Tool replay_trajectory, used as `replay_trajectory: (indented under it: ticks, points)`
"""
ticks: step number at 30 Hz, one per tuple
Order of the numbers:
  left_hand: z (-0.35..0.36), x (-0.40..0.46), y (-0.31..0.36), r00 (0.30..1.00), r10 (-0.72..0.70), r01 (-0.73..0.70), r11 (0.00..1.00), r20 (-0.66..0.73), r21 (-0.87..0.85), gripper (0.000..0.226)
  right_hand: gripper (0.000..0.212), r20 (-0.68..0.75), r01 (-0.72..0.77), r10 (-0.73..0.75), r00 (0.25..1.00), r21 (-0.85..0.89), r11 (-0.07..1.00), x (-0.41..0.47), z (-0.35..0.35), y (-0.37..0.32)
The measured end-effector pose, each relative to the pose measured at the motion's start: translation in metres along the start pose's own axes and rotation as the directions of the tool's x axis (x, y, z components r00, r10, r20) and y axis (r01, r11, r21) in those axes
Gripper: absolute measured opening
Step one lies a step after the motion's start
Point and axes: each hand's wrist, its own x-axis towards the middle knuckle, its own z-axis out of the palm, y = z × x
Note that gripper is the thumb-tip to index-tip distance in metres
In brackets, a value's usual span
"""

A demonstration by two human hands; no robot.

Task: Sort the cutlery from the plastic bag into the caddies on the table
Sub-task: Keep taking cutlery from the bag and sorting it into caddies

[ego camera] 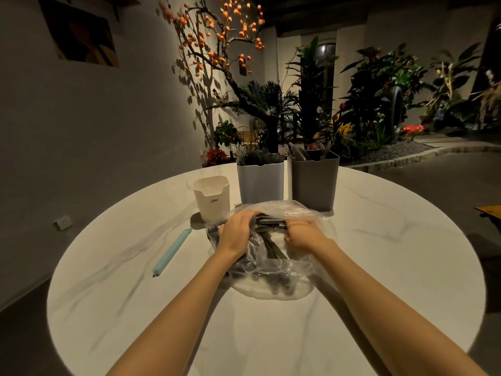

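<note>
A clear plastic bag (273,270) full of dark cutlery (271,222) lies in the middle of the round white table (379,267). My left hand (234,232) grips the bag's left side, fingers curled into its mouth. My right hand (303,233) holds the bag's right side, fingers curled on the plastic. Behind the bag stand three caddies: a small white one (211,199) that looks empty, a light grey one (260,180) holding forks, and a dark grey one (315,179) holding several pieces.
A light blue bag clip (172,252) lies on the table left of the bag. The white caddy stands on a grey tray (195,221). Plants and a tree with orange fruit stand beyond the table's far edge.
</note>
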Motion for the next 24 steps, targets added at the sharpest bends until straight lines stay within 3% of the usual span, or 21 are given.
replay_trajectory:
  ticks: [3, 6, 12, 16, 21, 24]
  points:
    - [0.001, -0.004, 0.003, 0.998, 0.057, -0.058, 0.998, 0.024, 0.028, 0.042, 0.059, -0.012, -0.065, 0.064, 0.998, -0.132, 0.989, 0.003, 0.001, 0.004]
    - [0.001, -0.006, 0.001, 0.998, 0.049, -0.049, 0.999, 0.041, -0.004, 0.041, 0.063, -0.002, -0.042, 0.042, 0.999, -0.128, 0.991, 0.007, 0.003, 0.003]
    - [-0.001, -0.004, -0.004, 1.000, 0.010, -0.010, 0.994, 0.000, -0.110, 0.045, 0.032, -0.083, 0.117, -0.115, 0.990, 0.028, 0.993, -0.001, 0.002, 0.003]
    - [0.000, -0.002, -0.008, 1.000, 0.015, -0.017, 0.991, -0.010, -0.134, 0.045, 0.031, -0.088, 0.132, -0.117, 0.989, 0.204, 0.970, -0.005, 0.003, 0.005]
    - [0.000, -0.005, -0.003, 1.000, 0.018, -0.019, 0.993, -0.002, -0.117, 0.048, 0.025, -0.135, 0.172, -0.167, 0.977, 0.029, 0.985, -0.009, 0.001, 0.002]
    - [0.001, -0.005, -0.002, 1.000, 0.025, -0.025, 0.995, 0.002, -0.094, 0.041, 0.022, -0.153, 0.151, -0.142, 0.978, 0.046, 0.988, -0.007, 0.004, -0.006]
